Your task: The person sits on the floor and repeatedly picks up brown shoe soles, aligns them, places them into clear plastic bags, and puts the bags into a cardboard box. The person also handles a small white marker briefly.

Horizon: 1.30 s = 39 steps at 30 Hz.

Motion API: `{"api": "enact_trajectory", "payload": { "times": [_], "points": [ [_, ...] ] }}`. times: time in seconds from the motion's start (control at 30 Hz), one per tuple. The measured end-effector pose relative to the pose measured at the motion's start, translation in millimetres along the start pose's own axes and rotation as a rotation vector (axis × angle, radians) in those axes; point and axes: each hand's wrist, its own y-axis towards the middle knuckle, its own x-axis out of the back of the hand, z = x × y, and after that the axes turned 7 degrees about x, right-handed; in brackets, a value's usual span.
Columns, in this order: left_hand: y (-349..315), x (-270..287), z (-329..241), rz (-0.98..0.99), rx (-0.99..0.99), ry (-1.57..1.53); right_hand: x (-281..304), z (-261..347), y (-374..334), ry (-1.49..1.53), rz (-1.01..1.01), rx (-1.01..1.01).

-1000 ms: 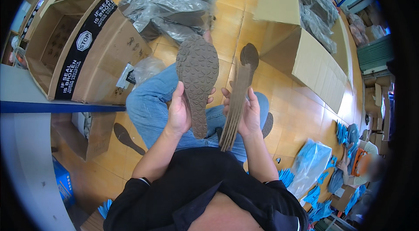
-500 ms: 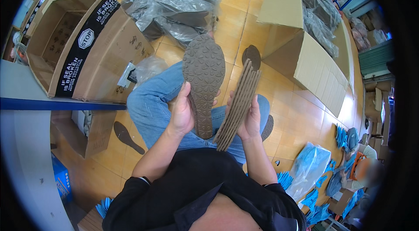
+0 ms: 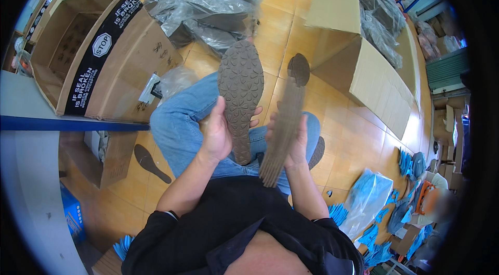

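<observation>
My left hand point(image 3: 217, 132) is closed around a brown shoe sole point(image 3: 240, 85), whose flower-patterned tread faces up. To its right, my right hand point(image 3: 295, 142) grips a stack of several brown soles point(image 3: 281, 132) by their sides, edges upward and smeared by motion. Both are held over my crossed legs. On the floor just beyond the stack lies another dark sole point(image 3: 299, 68). A single sole point(image 3: 151, 164) rests on the floor to my left, and part of one more point(image 3: 317, 152) shows beside my right knee.
Clear plastic bags of soles point(image 3: 208, 12) lie ahead on the tiled floor. An open carton point(image 3: 119, 62) stands at the left, and another carton point(image 3: 382, 85) holding bagged soles at the right. A person point(image 3: 429, 197) sits at far right among blue pieces point(image 3: 371, 238).
The stack in my right hand has turned more upright and dropped slightly toward me. The sole in my left hand has tilted a little and otherwise stays in place.
</observation>
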Motion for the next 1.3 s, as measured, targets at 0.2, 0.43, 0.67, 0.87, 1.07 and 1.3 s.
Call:
{"api": "enact_trajectory", "payload": {
  "times": [0.2,0.43,0.67,0.87,1.07,1.3],
  "points": [
    [7,-6,3,-0.157,-0.121,0.222,4,-1,0,0.056,0.157,-0.044],
    [0,0,-5,0.001,0.016,0.135,21,3,-2,-0.033,-0.014,0.058],
    [-2,0,-5,0.004,-0.003,0.124,20,15,3,-0.027,-0.097,0.168],
    [-3,0,-2,0.009,0.016,0.125,-5,13,1,-0.194,-0.163,0.119],
    [-4,11,18,-0.055,0.047,0.486,-23,-4,14,-0.506,-0.297,0.255],
    [-17,21,24,-0.126,-0.034,0.586,-27,-18,11,-0.524,-0.209,0.276]
  ]
}}
